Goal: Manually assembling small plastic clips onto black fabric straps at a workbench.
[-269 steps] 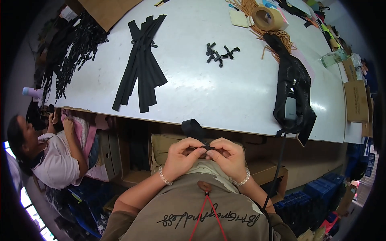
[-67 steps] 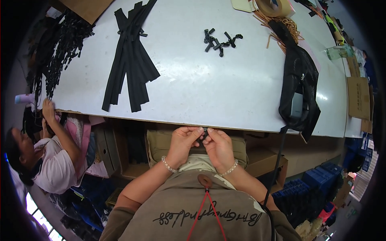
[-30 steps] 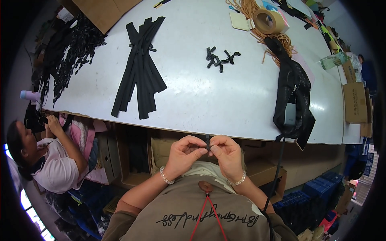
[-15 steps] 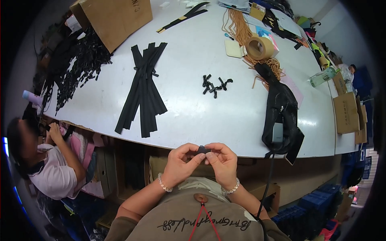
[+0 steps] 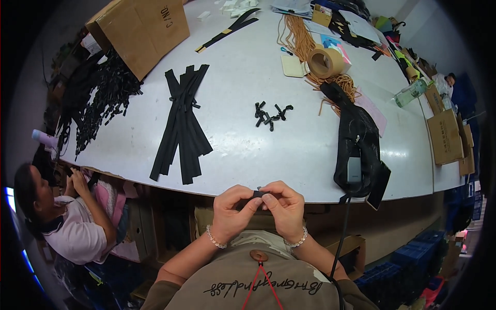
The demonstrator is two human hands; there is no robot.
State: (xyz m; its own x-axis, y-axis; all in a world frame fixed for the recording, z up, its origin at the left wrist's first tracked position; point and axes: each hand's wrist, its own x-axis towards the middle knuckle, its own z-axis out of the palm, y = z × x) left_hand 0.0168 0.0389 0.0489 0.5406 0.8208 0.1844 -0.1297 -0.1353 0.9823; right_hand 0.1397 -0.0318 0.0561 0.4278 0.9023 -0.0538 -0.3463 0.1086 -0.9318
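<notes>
Just in front of the table's near edge, my left hand (image 5: 232, 212) and my right hand (image 5: 284, 209) meet with fingers pinched. Between their fingertips is a small black piece (image 5: 259, 194), mostly covered, so its kind cannot be made out. A little grey tip shows above it. Beyond my hands, several short black tube-like pieces (image 5: 270, 121) lie in a loose cluster on the white table (image 5: 237, 150). To their left, long flat black strips (image 5: 181, 134) rest in a crossed bundle.
A cardboard box (image 5: 144, 36) and a heap of black cords (image 5: 103, 98) occupy the far left. At right are a tape roll (image 5: 323, 63), tan cords (image 5: 297, 36), and a black mesh bag (image 5: 356, 129) with a grey device and cable. Another person (image 5: 77, 222) sits at left.
My hands stay together at the table edge, with small finger shifts around the black piece. The whole view has turned slightly, and the other person's head has lifted a little.
</notes>
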